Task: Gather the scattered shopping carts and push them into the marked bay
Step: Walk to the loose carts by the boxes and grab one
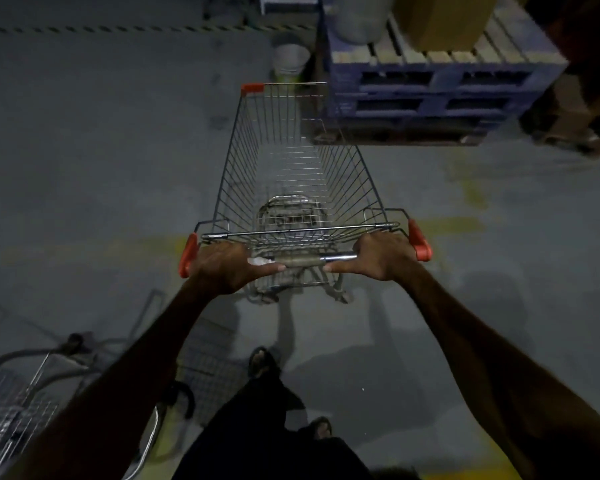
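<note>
— Two hands on one cart (293, 174); is that grip right for the push?
— I'd say so; the left hand (224, 268) and the right hand (381, 256) each wrap the handle bar (302, 260) near its red end caps, thumbs laid along it, bare bar between them; wide holds steer best.
— Where does the cart sit?
— Straight ahead of the grip, basket empty, its far right corner close to the blue pallets (430, 95); a faded yellow floor line (454, 225) runs under the handle.
— So what matters?
— Ease the nose left, away from the pallets; mind the second cart (21, 403) behind the left arm; whether that line marks the bay, I cannot tell.
</note>
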### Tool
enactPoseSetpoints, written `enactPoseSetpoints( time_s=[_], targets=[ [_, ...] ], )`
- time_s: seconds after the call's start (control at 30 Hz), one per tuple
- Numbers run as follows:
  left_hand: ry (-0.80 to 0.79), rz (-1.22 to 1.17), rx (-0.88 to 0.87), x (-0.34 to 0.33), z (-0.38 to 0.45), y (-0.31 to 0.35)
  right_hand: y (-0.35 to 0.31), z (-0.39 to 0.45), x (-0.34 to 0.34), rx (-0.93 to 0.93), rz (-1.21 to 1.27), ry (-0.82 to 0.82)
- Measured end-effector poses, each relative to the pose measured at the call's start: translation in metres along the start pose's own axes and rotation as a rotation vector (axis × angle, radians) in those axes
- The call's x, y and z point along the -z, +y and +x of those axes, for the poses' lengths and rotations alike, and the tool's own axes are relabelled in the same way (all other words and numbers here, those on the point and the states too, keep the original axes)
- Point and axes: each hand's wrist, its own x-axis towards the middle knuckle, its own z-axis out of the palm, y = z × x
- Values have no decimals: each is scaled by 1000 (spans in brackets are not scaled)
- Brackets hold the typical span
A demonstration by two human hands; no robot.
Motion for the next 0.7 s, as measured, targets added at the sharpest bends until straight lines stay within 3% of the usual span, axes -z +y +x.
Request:
enactPoseSetpoints(
  time_s=[0.37, 0.7],
  targets=[
    [106, -68, 82, 10, 69, -126, -87, 166, 49, 208, -69, -100],
    [78, -133, 124, 49, 143, -221, -153, 295, 77, 293, -93, -74]
  ],
)
